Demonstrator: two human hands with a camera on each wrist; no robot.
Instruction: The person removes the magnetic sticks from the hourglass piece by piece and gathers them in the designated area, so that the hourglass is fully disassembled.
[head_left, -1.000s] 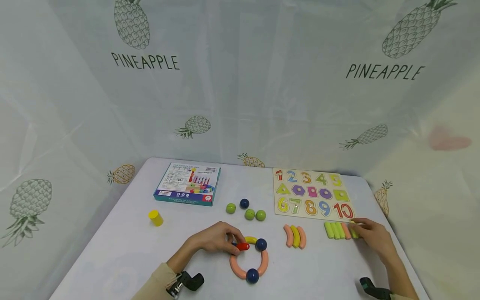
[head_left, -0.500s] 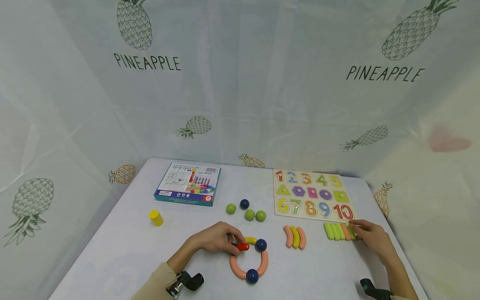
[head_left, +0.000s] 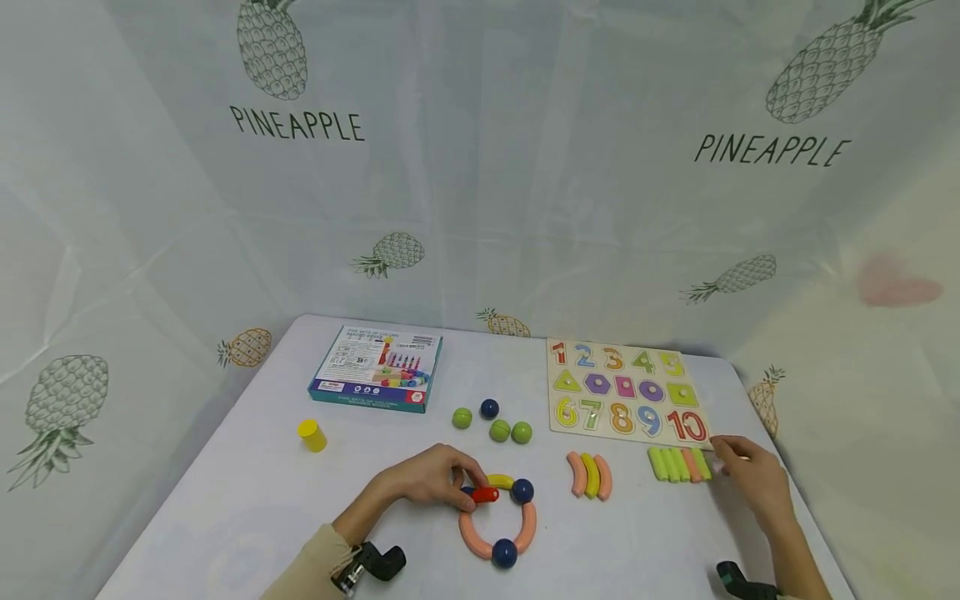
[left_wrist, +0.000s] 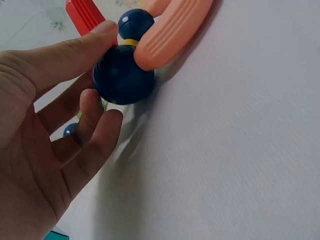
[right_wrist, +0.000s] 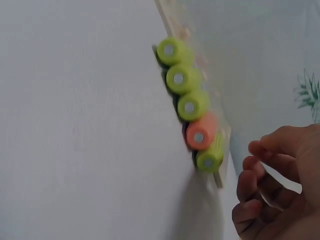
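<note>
My left hand [head_left: 438, 475] pinches a short red stick [head_left: 486, 495] above the left side of a ring of pieces. That ring joins curved orange sticks [head_left: 528, 525], a curved yellow stick [head_left: 500, 481] and dark blue balls [head_left: 505, 552]. In the left wrist view, my thumb lies on the red stick [left_wrist: 84, 15], beside a blue ball [left_wrist: 122, 77]. My right hand [head_left: 753, 479] holds nothing, its fingers loosely bent, just right of a row of straight sticks. Several are green [right_wrist: 190, 105] and one is orange [right_wrist: 201, 132]; their ends show round metal discs.
A number puzzle board [head_left: 626, 392] lies behind the row. Three curved sticks [head_left: 591, 475] lie between ring and row. Green balls [head_left: 499, 430] and a blue ball [head_left: 489, 408] sit behind the ring. Left are a yellow cylinder [head_left: 312, 436] and a flat box [head_left: 377, 368].
My right hand has let go of the green stick at the row's right end and moved slightly right. That stick now lies against the orange one. My left hand has hardly moved.
</note>
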